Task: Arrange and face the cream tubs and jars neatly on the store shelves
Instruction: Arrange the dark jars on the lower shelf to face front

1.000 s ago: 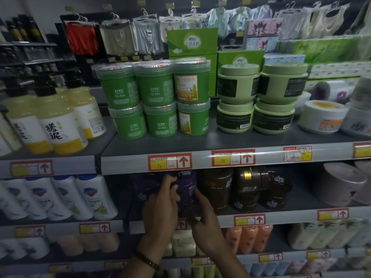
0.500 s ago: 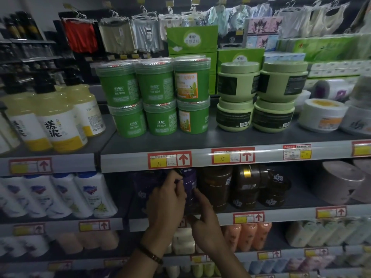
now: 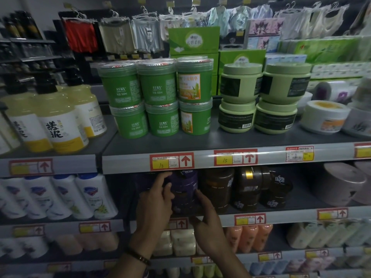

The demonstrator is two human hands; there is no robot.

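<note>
A dark purple jar (image 3: 183, 189) stands on the second shelf (image 3: 281, 217), under the price rail. My left hand (image 3: 155, 201) grips its left side, fingers curled up to the lid. My right hand (image 3: 206, 215) holds its lower right side with thumb and fingers. Dark brown jars (image 3: 217, 187) stand beside it to the right, one (image 3: 277, 189) tipped on its side. On the shelf above stand stacked green tubs (image 3: 156, 97) and pale green jars (image 3: 259, 97).
Yellow pump bottles (image 3: 56, 119) stand upper left, white bottles (image 3: 80, 195) left of the purple jar. White tubs (image 3: 325, 115) and grey round tubs (image 3: 341, 183) sit on the right. Soap bars and orange bottles (image 3: 247, 235) fill the shelf below.
My left hand has slid a little higher and further round the purple jar. My right hand stays at its lower right side.
</note>
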